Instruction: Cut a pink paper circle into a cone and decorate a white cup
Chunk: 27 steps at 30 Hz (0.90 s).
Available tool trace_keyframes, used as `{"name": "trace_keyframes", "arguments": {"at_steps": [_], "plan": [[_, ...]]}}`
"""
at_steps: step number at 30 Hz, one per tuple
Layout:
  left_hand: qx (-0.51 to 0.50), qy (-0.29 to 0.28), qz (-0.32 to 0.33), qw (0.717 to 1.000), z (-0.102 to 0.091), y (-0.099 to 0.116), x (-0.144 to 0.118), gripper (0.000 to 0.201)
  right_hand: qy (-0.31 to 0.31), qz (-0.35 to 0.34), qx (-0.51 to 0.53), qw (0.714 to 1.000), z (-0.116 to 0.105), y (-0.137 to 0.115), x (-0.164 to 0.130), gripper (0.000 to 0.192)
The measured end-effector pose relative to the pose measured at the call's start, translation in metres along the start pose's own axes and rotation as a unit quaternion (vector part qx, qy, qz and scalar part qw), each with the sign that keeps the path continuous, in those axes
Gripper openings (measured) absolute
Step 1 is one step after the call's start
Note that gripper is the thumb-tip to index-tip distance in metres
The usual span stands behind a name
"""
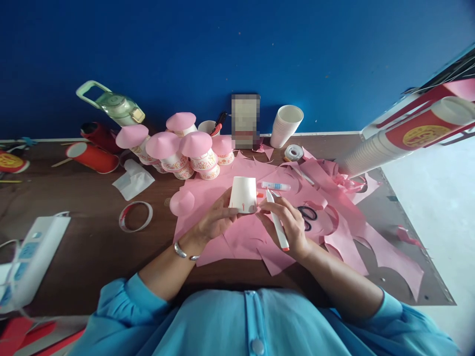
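My left hand [221, 216] grips a white paper cup [243, 192], held upside down above the pink paper. Small red marks show on the cup near its lower edge. In my right hand [287, 221] is a white marker pen [276, 222] with an orange end, its tip pointing up and away from me. The fingertips of my right hand are close to the cup's right side; whether they touch it I cannot tell. Just beyond the cup lies a glue stick [275, 186], and black-handled scissors [308, 216] rest to the right of my right hand.
Pink paper scraps [237, 242] cover the middle of the table. Behind stand several decorated cups with pink cone tops [163, 146], a phone [245, 121] and stacked white cups [287, 126]. A tape ring [135, 216], red cup [92, 158] and power strip [40, 257] are left; a tall cup stack [389, 141] leans right.
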<state>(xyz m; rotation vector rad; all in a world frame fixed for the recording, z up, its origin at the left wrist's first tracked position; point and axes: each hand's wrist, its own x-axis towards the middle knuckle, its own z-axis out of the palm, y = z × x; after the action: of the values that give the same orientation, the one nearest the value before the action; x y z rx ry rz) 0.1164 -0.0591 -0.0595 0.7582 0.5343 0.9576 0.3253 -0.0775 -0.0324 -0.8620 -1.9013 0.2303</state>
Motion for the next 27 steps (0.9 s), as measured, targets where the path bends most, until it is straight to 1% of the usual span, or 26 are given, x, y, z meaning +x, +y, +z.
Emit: {"name": "trace_keyframes", "arguments": {"at_steps": [4, 6, 9, 11, 14, 18, 20, 22, 25, 27], "plan": [[-0.008, -0.025, 0.003, 1.000, 0.000, 0.000, -0.001, 0.045, -0.010, -0.017, -0.025, 0.999, 0.003, 0.002, -0.005, 0.032], [0.007, -0.040, -0.002, 0.999, 0.000, -0.001, -0.003, 0.051, -0.019, -0.027, -0.032, 0.999, 0.004, 0.004, -0.008, 0.031], [0.040, -0.028, -0.023, 0.999, 0.001, 0.000, -0.005, 0.062, -0.032, -0.047, -0.024, 0.998, 0.004, 0.005, -0.010, 0.029], [0.059, -0.011, -0.037, 0.998, 0.002, 0.001, -0.005, 0.064, -0.034, -0.057, -0.022, 0.998, 0.004, 0.004, -0.009, 0.029], [0.072, -0.007, -0.030, 0.997, 0.004, 0.003, -0.005, 0.058, -0.015, -0.067, -0.032, 0.997, 0.002, 0.003, -0.006, 0.029], [0.043, -0.038, -0.015, 0.998, 0.002, 0.001, -0.004, 0.041, -0.002, -0.055, -0.028, 0.998, 0.001, 0.004, -0.006, 0.032], [0.026, -0.045, -0.021, 0.998, 0.001, 0.000, -0.004, 0.037, -0.007, -0.046, -0.019, 0.999, 0.001, 0.005, -0.008, 0.032], [0.020, -0.047, -0.021, 0.998, 0.001, -0.002, -0.003, 0.040, -0.017, -0.043, -0.009, 0.999, 0.002, 0.006, -0.010, 0.031], [0.036, -0.049, -0.028, 0.998, 0.001, -0.003, -0.003, 0.049, -0.026, -0.047, 0.002, 0.999, 0.003, 0.006, -0.011, 0.031], [0.050, -0.036, -0.037, 0.997, 0.002, -0.002, -0.003, 0.051, -0.020, -0.052, 0.008, 0.998, 0.003, 0.004, -0.010, 0.032]]}}
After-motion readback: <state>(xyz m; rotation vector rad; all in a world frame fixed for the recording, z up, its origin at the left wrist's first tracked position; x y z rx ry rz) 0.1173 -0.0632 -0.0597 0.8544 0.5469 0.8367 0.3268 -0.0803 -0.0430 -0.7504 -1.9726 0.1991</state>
